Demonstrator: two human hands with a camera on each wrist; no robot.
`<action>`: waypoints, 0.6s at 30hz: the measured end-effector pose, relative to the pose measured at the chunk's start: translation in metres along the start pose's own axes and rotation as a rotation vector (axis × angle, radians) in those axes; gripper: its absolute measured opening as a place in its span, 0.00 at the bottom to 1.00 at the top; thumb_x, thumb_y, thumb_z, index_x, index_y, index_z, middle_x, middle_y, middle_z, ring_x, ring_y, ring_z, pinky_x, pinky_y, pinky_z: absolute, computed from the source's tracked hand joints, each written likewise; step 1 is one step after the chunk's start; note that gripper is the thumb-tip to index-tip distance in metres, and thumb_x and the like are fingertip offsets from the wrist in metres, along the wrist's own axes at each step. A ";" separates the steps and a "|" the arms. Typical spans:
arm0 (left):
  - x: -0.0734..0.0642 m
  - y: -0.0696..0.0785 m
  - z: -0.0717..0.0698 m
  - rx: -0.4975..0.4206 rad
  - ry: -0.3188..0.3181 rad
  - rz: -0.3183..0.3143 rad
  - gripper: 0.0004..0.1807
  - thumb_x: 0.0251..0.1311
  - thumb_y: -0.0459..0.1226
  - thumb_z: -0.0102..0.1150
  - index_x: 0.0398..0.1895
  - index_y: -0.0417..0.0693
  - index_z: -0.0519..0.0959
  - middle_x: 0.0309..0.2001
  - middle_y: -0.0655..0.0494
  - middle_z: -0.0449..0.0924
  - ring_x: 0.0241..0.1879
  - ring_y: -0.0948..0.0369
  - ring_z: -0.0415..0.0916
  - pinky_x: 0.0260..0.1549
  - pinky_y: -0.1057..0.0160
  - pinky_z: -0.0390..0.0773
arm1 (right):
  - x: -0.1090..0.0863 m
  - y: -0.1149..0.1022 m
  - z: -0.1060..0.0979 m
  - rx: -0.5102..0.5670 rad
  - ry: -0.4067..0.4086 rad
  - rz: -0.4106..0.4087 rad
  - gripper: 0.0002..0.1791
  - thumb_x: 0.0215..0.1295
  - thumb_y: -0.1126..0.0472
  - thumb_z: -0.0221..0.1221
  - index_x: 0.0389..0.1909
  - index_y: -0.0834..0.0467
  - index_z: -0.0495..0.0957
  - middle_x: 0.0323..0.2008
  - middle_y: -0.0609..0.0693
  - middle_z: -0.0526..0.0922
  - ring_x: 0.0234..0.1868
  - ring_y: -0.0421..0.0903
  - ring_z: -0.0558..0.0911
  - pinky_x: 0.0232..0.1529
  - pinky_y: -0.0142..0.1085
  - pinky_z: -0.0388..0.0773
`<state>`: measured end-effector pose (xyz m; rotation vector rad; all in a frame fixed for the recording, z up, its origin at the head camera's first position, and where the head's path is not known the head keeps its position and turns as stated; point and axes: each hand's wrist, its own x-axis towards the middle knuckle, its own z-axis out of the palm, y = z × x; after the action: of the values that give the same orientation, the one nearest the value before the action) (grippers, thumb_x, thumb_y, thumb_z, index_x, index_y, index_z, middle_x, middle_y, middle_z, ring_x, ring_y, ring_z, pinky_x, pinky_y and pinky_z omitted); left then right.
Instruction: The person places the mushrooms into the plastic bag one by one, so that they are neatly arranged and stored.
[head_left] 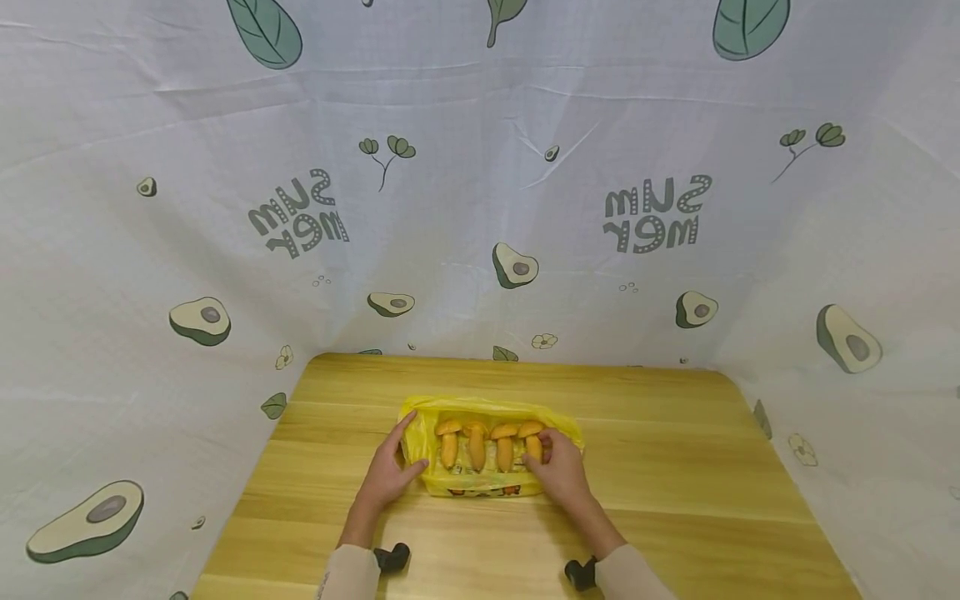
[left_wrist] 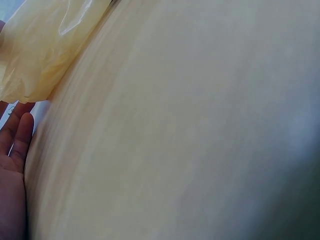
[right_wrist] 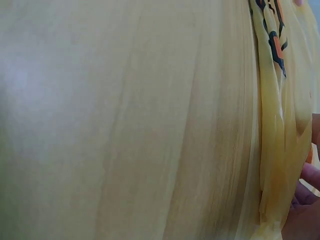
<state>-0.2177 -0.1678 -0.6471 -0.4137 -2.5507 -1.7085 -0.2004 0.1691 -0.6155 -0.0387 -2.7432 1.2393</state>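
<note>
A yellow plastic bag [head_left: 487,483] lies on the table with its mouth spread wide. Several orange-brown mushrooms [head_left: 476,450] stand side by side in a row inside it, caps toward the far edge. My left hand [head_left: 388,475] rests against the bag's left end, thumb and fingers spread and fairly straight along its edge. At the right end of the row, my right hand [head_left: 564,473] pinches the last mushroom [head_left: 531,430] by its stem between thumb and fingers. In the right wrist view the bag's side [right_wrist: 272,150] partly hides those fingers.
The wooden table [head_left: 660,467] runs out on both sides of the bag. A white cloth printed with avocados and leaves [head_left: 480,200] hangs behind and beside it. Black wrist devices [head_left: 392,558] sit by both sleeves.
</note>
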 end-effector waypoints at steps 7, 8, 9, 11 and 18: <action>0.000 0.000 0.000 0.012 0.001 0.005 0.49 0.60 0.36 0.71 0.82 0.61 0.56 0.81 0.46 0.56 0.80 0.42 0.51 0.75 0.34 0.54 | -0.001 -0.002 -0.004 -0.018 -0.025 0.004 0.28 0.57 0.57 0.75 0.55 0.67 0.79 0.45 0.59 0.85 0.36 0.46 0.80 0.35 0.38 0.80; 0.000 0.000 0.000 0.015 0.001 0.005 0.49 0.60 0.36 0.71 0.82 0.61 0.56 0.81 0.46 0.56 0.80 0.41 0.52 0.75 0.34 0.54 | -0.001 -0.002 -0.006 -0.020 -0.025 0.001 0.28 0.58 0.57 0.75 0.55 0.67 0.79 0.45 0.59 0.85 0.37 0.47 0.81 0.35 0.39 0.80; 0.000 0.000 0.000 0.020 0.002 0.005 0.49 0.60 0.36 0.71 0.82 0.61 0.56 0.81 0.46 0.56 0.80 0.41 0.52 0.75 0.34 0.54 | -0.002 -0.002 -0.007 -0.022 -0.027 -0.002 0.28 0.58 0.56 0.74 0.55 0.67 0.79 0.44 0.59 0.85 0.37 0.47 0.81 0.36 0.40 0.80; 0.000 -0.001 -0.001 0.025 0.004 0.006 0.48 0.60 0.36 0.71 0.82 0.61 0.57 0.81 0.46 0.57 0.80 0.42 0.52 0.75 0.34 0.54 | -0.003 -0.002 -0.011 -0.016 -0.025 -0.012 0.27 0.60 0.57 0.73 0.55 0.67 0.79 0.44 0.59 0.85 0.39 0.48 0.82 0.38 0.42 0.82; -0.003 -0.001 -0.001 0.006 0.009 0.015 0.46 0.62 0.38 0.70 0.81 0.64 0.58 0.80 0.45 0.57 0.79 0.41 0.53 0.74 0.33 0.57 | -0.012 -0.003 -0.024 0.065 0.017 -0.067 0.20 0.65 0.60 0.69 0.55 0.64 0.81 0.48 0.57 0.86 0.44 0.50 0.84 0.46 0.45 0.84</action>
<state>-0.2147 -0.1697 -0.6477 -0.4219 -2.5394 -1.6931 -0.1854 0.1842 -0.5988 0.0481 -2.6649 1.3032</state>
